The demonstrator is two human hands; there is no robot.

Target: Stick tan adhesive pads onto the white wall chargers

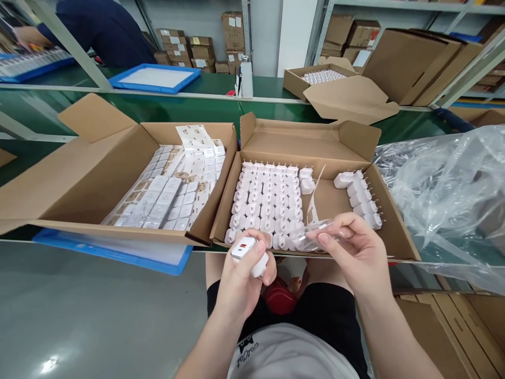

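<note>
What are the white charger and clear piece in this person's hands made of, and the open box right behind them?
White charger: probably hard plastic, judging by its smooth, lightly glossy shell.
Clear piece: likely thin, shiny plastic; it's see-through and catches glare.
Open box: brown cardboard, matt, with creased, folded-out flaps.

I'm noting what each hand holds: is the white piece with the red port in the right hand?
No, the left hand holds the white piece, while the right hand grips clear plastic.

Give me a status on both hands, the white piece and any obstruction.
Left hand gripping white piece, red slot showing. Right hand pinching clear plastic. Pale strip juts up just beyond it.
</note>
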